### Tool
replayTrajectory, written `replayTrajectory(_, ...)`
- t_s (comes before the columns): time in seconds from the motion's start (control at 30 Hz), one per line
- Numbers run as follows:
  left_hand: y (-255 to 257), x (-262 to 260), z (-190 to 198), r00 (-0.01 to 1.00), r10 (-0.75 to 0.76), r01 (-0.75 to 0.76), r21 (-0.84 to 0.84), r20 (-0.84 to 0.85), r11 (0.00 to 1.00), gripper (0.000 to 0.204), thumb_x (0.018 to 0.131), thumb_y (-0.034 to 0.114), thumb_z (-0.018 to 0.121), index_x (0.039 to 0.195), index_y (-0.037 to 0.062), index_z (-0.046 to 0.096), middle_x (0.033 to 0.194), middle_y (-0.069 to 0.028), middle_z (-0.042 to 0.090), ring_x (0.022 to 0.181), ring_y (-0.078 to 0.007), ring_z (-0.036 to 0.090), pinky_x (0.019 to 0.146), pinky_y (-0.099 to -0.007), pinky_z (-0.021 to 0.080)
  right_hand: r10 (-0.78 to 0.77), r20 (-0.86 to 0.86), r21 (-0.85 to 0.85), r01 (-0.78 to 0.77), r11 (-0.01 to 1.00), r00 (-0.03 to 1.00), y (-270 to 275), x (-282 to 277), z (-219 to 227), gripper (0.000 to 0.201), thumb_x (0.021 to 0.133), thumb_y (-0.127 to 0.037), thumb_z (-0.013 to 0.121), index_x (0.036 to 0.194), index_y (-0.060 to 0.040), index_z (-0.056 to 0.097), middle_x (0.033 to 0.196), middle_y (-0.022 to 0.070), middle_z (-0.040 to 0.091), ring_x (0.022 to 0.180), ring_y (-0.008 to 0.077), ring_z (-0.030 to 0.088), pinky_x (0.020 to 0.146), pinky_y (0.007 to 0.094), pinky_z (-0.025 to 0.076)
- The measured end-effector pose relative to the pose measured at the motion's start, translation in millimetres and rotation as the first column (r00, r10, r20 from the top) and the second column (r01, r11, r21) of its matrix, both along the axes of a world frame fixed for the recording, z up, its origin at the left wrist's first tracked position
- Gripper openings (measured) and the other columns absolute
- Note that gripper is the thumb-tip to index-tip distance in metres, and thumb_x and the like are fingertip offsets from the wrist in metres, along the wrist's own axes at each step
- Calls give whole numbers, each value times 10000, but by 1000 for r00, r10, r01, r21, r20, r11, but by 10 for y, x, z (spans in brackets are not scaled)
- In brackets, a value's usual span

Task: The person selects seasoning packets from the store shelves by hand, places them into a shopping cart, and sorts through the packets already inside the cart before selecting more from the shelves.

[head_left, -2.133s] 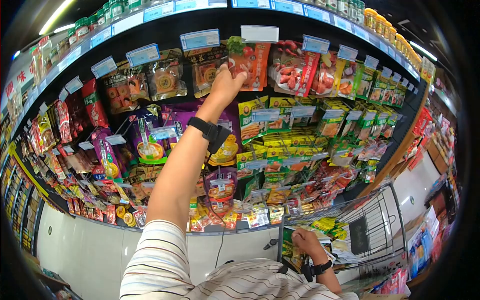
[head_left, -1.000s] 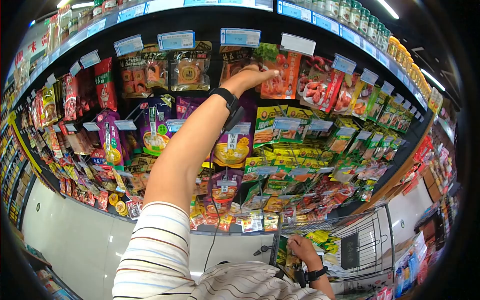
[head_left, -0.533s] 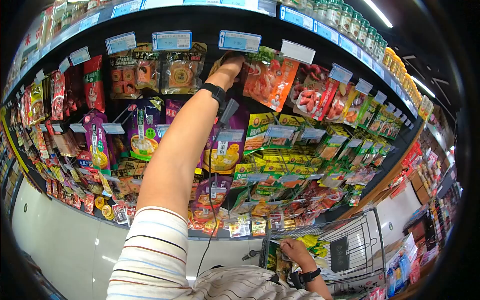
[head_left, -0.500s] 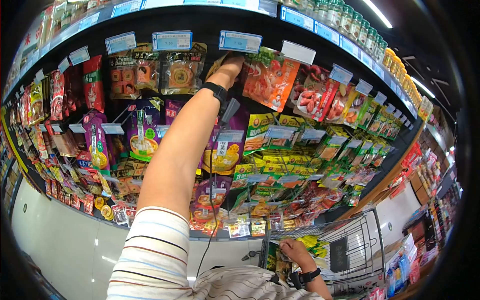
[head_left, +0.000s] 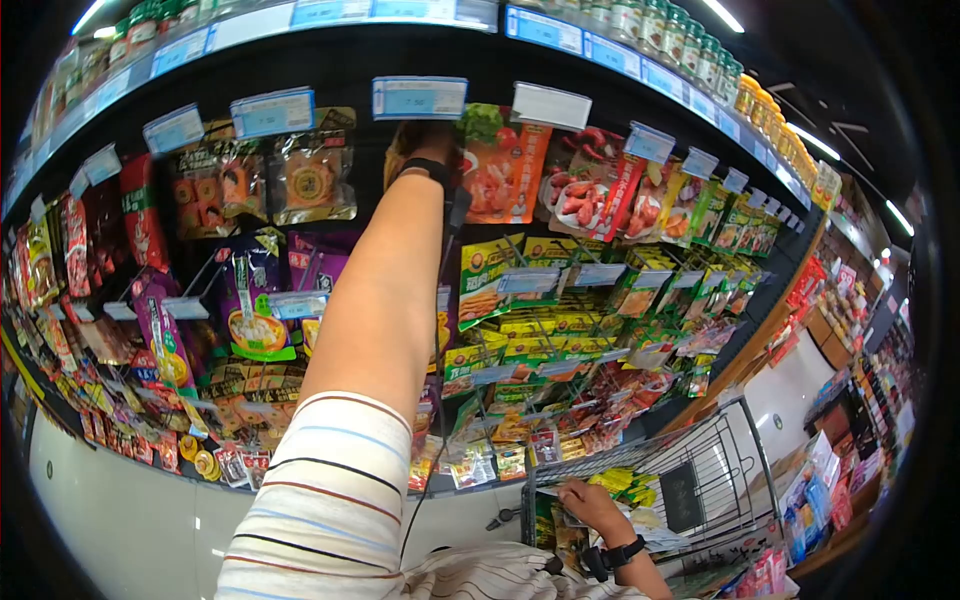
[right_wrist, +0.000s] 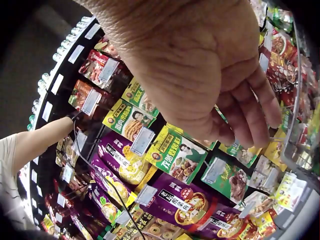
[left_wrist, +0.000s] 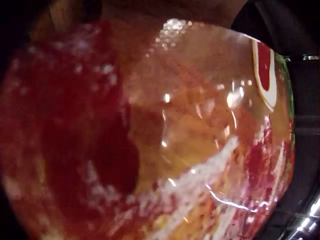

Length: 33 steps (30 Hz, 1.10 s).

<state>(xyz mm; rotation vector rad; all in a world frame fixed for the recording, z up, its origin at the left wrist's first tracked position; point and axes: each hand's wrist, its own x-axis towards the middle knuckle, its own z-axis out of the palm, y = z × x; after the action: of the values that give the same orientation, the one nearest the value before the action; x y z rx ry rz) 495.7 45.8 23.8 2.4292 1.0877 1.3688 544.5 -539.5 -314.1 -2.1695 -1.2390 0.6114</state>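
Left grip (head_left: 428, 145) unclear in shadow, right grip (head_left: 594, 505) loose beside yellow packets (head_left: 633, 488) in cart (head_left: 685, 497).

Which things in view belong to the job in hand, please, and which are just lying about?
In use, it seems:
left hand below a price tag
orange packet beside it
right hand at the shopping cart

Just around:
jars up top
purple packets

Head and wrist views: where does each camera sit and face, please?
Head: head-worn, facing forward and down at hanging packets; left arm, right hand show.
Left wrist: wrist-worn, facing a close glossy package; body unclear.
Right wrist: wrist-worn, facing packets beyond the right hand; left arm shows.
Head and right wrist share left arm and packets.
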Motion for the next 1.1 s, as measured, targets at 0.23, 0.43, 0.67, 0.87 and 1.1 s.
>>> replayTrajectory(0.23,191,-18,-12,995,99,-94,125,-32,988,483,1016,213,473,1485,111,415,1537,-238,401,1450,-362,359,1173,-446,336,-47,-20,-6,47,999,999,-225,123,-214,232,945,-233,625,1031,-31,700,842,135,706,760,242,681,719,357,526)
replayTrajectory(0.43,50,-158,83,996,-18,27,103,-87,994,475,999,181,509,1465,110,443,1504,-228,447,1415,-361,409,1153,-442,363,-105,-103,-51,100,994,989,-211,56,144,225,956,-225,616,1044,-34,696,847,132,709,767,246,679,721,356,523)
replayTrajectory(0.67,-209,-338,122,977,-145,159,81,-154,984,468,980,143,550,1441,110,476,1465,-217,501,1374,-361,467,1129,-437,395,-127,-115,-88,118,989,985,-304,-2,114,224,962,-227,605,1044,-35,687,846,135,705,772,256,677,723,357,517)
replayTrajectory(0.87,-452,-379,138,973,-190,200,65,-130,978,471,962,106,576,1426,101,495,1435,-206,540,1347,-360,504,1109,-427,420,-127,-98,-117,115,986,987,-387,-83,171,228,960,-224,597,1039,-30,686,849,139,700,777,266,677,727,363,511)
replayTrajectory(1.1,51,-147,25,956,-292,293,82,-22,953,452,965,93,563,1412,71,497,1412,-215,556,1346,-343,511,1103,-410,421,-80,-46,-58,77,995,996,-405,-58,14,229,953,-221,592,1027,-25,683,851,152,702,783,286,686,722,372,518)
